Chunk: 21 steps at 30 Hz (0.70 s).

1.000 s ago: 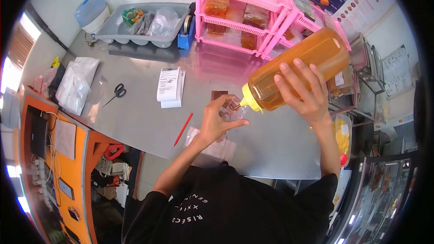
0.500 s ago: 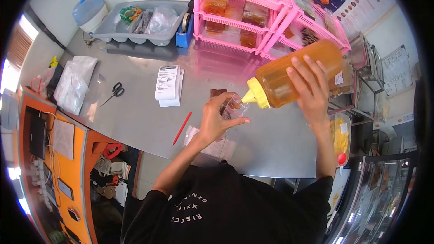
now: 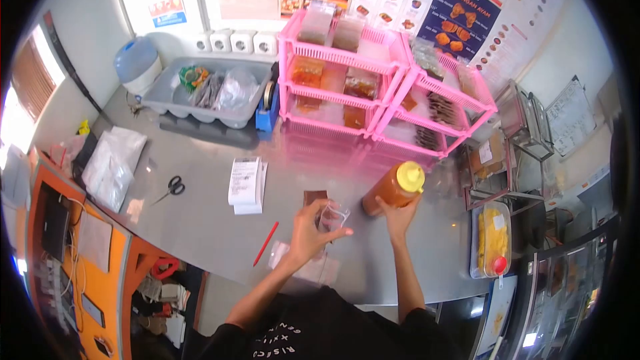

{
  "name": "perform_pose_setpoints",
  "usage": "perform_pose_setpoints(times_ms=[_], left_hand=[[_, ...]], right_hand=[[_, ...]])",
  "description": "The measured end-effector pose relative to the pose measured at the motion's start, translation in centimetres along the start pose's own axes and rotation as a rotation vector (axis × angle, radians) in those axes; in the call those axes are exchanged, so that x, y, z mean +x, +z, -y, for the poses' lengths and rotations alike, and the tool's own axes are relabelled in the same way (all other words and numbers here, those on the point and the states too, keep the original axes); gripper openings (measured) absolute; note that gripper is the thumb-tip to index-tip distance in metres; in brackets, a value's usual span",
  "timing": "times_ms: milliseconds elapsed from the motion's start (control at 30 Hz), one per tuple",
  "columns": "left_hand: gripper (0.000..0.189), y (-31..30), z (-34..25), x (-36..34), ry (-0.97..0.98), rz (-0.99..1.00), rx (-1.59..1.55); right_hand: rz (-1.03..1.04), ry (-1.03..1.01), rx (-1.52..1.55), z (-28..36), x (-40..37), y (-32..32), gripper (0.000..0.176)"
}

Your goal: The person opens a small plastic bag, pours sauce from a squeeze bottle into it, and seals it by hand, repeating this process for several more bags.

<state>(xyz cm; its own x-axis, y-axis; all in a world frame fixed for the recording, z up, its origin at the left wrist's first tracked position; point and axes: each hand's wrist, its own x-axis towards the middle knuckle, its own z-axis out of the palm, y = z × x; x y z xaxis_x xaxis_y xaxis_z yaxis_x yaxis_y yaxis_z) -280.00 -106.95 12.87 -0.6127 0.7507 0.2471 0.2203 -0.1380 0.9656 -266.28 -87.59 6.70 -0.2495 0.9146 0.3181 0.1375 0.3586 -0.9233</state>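
Observation:
My left hand [image 3: 309, 233] holds a small clear plastic bag [image 3: 333, 218] with its mouth spread open; how much is inside I cannot make out. In my right hand [image 3: 397, 216] is a squeeze bottle [image 3: 396, 190] of orange-brown sauce with a yellow nozzle cap, nearly upright, low over or on the metal table. The bottle and the bag are apart. A brown sachet [image 3: 315, 197] lies just behind my left hand. Flat clear bags [image 3: 313, 268] lie beneath my left wrist, near the table's front edge.
Pink stacked racks [image 3: 340, 97] hold filled sachets at the back. To the left lie a red pen [image 3: 266, 244], a receipt pad [image 3: 246, 187] and black scissors [image 3: 175, 187]. A grey tray [image 3: 167, 103] and blue tape dispenser [image 3: 268, 115] stand behind. A tub of yellow food [image 3: 492, 233] sits at right.
The squeeze bottle was tilted with its nozzle at the bag's mouth; my right hand has turned it upright and lowered it, away from the bag. The view has tipped upward.

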Motion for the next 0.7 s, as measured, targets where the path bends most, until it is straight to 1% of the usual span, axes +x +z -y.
perform_pose_setpoints(times_ms=[33,133,200,267,333,400,467,567,667,700], left_hand=[[0.050,0.0,0.0,0.0,0.001,0.005,0.017],[0.050,0.1,-0.2,0.2,0.014,-0.013,0.054],[0.050,0.2,-0.4,0.1,-0.011,-0.021,0.057],[0.050,0.2,-0.6,0.5,-0.057,-0.035,0.044],[0.050,0.5,-1.1,0.7,-0.058,-0.058,0.031],[0.051,1.0,-1.0,0.8,-0.045,-0.065,0.016],[0.053,1.8,-0.4,0.9,-0.013,-0.056,0.003],[0.054,2.5,-0.3,0.9,0.018,-0.015,0.078],[0.052,2.1,-1.1,1.2,0.072,0.013,0.114],[0.052,1.9,-0.6,1.2,0.066,0.035,0.052]], right_hand=[[-0.029,0.063,-0.002,-0.3,-0.5,0.2,0.101],[-0.131,0.135,0.046,0.6,-1.2,0.4,0.104],[-0.330,-0.174,-0.294,1.5,-2.0,0.3,0.096],[-0.405,-0.420,-0.426,2.0,-3.3,0.2,0.087],[-0.352,-0.594,-0.355,2.2,-5.9,-0.1,0.078],[0.115,-0.647,-0.256,5.1,-7.8,0.0,0.059],[0.207,-0.559,-0.183,7.0,-9.0,1.9,0.042],[0.144,-0.466,-0.075,7.2,-9.3,3.4,0.037],[0.195,-0.203,0.171,6.9,-9.3,3.3,0.026],[0.201,-0.106,0.281,7.1,-9.3,3.4,0.022]])
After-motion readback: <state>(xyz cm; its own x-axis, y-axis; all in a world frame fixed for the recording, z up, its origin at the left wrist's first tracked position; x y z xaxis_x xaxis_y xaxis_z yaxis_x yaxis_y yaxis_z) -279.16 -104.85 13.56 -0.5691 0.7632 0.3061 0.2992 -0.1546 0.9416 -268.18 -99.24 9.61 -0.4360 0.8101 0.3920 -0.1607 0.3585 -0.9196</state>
